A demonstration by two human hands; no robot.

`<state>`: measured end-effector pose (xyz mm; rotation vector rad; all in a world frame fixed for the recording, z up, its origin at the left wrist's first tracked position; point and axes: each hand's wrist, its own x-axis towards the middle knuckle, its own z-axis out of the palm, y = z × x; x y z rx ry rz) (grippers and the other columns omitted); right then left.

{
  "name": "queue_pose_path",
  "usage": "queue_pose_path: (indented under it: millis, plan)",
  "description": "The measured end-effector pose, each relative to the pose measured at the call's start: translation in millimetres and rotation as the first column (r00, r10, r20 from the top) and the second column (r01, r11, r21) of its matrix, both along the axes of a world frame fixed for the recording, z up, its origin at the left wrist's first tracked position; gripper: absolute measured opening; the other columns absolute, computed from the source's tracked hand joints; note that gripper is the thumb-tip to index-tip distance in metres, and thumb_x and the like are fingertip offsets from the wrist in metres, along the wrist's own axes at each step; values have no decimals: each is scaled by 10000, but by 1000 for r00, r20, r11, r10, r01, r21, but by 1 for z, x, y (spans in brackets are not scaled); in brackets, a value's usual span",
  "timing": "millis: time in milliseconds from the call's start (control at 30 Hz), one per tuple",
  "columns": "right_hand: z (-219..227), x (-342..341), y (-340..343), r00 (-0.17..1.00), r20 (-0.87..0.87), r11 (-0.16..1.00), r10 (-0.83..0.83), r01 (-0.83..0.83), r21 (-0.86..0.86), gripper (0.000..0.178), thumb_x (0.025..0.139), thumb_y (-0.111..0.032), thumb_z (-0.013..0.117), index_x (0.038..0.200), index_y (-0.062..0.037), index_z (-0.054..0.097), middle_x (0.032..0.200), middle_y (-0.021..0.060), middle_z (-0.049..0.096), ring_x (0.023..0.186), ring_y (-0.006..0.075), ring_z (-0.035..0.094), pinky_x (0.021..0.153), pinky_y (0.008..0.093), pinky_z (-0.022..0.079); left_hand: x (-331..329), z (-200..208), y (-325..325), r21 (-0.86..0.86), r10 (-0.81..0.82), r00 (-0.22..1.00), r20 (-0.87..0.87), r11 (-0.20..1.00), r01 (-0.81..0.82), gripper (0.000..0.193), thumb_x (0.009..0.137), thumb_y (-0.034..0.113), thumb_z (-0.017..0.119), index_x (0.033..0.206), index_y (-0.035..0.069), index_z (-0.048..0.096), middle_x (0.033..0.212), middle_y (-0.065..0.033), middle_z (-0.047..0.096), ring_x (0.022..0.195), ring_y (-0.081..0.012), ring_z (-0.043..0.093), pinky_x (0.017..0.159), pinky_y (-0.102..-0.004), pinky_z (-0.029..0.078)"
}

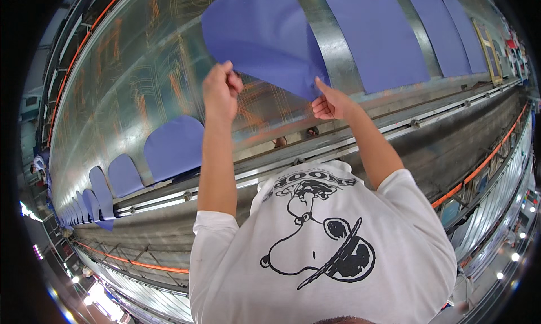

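The right hand (336,103) is clamped on the near right corner of a purple panel (262,33), thumb laid over the top and fingers curled under, which gives a firm hold on something thin. The left hand (221,93) meets the near left edge with its fingers bent in; whether the sheet is actually caught between them, one cannot tell. Set well apart, the two hands seem to share the load — the near edge bows up between them, while the far part spreads over the worktop (107,121), which probably bears most of the weight.

The panel looks limp and supple, so holding it at both ends likely keeps the edge from folding. To its right lies a wide sheet (375,42), with narrower ones beyond and a yellow frame (489,50) past those. To the left, a rounded piece (174,146) rests by the near edge, first in a row running into the distance — spaced, it seems, so each stays separate. A pale rail (389,131) runs along the near side.
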<state>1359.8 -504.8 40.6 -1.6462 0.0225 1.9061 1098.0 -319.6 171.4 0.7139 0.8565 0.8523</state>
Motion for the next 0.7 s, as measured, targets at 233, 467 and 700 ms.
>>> queue_pose_path:
  millis: [233,467,700]
  plan:
    - [35,-43,35,830,-134,826,-541,554,100,729,980,-601,609,1296,55,559,1200,165,676,1081,281,702,900,418,621,-1,91,18,93,-60,990,126,994,48,220,983,195,617,813,74,548,708,-48,570,688,-209,588,693,-365,512]
    - [15,-25,27,798,-273,668,-538,601,439,398,1056,-261,609,1318,35,570,1214,104,669,1109,215,676,978,377,558,-27,79,-13,62,-32,984,174,998,22,173,971,192,602,930,24,611,920,-118,674,921,-303,678,851,-444,570]
    - [37,1,-122,928,334,900,-162,1,436,379,1004,-269,691,1236,31,686,1065,64,721,941,125,653,824,321,538,-219,-64,-155,-146,-240,842,-484,970,193,252,952,224,599,1070,7,651,1088,-85,677,996,-234,668,858,-404,568]
